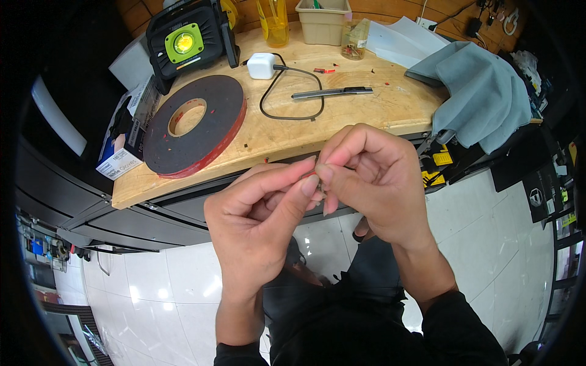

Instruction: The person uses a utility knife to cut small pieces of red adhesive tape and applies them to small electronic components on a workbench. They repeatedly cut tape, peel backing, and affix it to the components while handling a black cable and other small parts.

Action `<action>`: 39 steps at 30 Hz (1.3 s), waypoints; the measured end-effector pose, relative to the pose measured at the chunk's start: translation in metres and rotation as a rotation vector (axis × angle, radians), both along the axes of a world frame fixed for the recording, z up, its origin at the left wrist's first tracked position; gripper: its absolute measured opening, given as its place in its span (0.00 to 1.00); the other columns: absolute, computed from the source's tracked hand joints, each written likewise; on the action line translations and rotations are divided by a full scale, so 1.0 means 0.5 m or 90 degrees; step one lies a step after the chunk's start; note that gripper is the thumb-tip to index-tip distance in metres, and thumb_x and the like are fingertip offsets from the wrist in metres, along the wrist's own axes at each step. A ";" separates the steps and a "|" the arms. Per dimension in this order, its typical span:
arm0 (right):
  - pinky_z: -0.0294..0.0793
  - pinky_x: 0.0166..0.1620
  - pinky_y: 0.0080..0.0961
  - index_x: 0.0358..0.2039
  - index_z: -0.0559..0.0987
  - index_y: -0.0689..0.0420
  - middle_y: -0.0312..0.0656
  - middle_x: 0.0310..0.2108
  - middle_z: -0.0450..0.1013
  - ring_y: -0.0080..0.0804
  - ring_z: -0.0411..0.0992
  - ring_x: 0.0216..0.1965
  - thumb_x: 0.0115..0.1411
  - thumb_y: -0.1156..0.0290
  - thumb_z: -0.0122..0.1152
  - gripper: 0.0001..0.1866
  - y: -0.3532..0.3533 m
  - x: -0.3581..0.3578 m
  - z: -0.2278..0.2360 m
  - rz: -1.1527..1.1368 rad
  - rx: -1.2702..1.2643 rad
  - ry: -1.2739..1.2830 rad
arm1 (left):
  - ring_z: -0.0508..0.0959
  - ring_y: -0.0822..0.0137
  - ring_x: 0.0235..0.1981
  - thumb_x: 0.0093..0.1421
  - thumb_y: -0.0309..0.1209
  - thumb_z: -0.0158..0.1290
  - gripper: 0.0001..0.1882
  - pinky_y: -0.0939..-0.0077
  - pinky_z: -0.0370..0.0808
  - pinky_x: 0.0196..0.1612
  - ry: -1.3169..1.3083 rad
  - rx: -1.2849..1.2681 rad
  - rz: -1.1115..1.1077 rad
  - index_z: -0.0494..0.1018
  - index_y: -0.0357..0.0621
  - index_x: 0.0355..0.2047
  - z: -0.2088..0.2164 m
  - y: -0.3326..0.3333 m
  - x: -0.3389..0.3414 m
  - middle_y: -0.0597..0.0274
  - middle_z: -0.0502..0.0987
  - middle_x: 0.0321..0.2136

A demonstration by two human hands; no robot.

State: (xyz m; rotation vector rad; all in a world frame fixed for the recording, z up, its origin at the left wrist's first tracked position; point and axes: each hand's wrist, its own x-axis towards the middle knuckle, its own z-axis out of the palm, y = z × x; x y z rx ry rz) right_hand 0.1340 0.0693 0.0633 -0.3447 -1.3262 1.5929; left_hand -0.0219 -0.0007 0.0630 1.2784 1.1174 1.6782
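Observation:
Both my hands meet in front of the bench edge, fingertips almost touching. Between the thumb and forefinger of my left hand (253, 210) is pinched a small piece of tape (309, 174), dark with a red side. My right hand (381, 189) pinches at the same small piece from the other side. Most of it is hidden by the fingers. A large roll of dark grey tape with a red edge (228, 143) lies flat on the wooden bench (360, 119) beyond my left hand. Further back rests a utility knife (332, 93).
A lit work light (184, 44) stands at the back left beside a glove box (125, 137). A white charger (262, 66) with a black looped cable lies mid-bench. Behind are a beige bin (322, 25) and a jar (355, 41). A grey cloth (476, 91) hangs over the right edge.

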 end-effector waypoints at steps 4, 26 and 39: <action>0.80 0.31 0.19 0.34 0.75 0.67 0.47 0.35 0.75 0.26 0.78 0.31 0.63 0.85 0.62 0.04 -0.009 -0.005 0.007 -0.029 0.008 -0.014 | 0.85 0.66 0.34 0.62 0.16 0.59 0.12 0.76 0.84 0.41 -0.006 0.012 0.004 0.79 0.27 0.46 0.003 -0.003 0.002 0.48 0.83 0.37; 0.73 0.26 0.12 0.44 0.78 0.68 0.40 0.31 0.79 0.15 0.75 0.29 0.65 0.78 0.63 0.09 -0.047 -0.005 0.003 -0.065 -0.019 -0.072 | 0.84 0.65 0.38 0.70 0.25 0.53 0.14 0.76 0.84 0.44 -0.233 -0.010 -0.072 0.77 0.27 0.51 -0.015 0.001 0.000 0.47 0.83 0.42; 0.75 0.25 0.14 0.38 0.78 0.67 0.40 0.31 0.79 0.17 0.76 0.28 0.66 0.78 0.61 0.05 -0.039 0.034 0.011 -0.093 -0.056 -0.130 | 0.81 0.74 0.32 0.67 0.28 0.60 0.11 0.85 0.75 0.32 -0.057 -0.027 -0.028 0.79 0.32 0.44 -0.004 0.016 0.019 0.58 0.83 0.37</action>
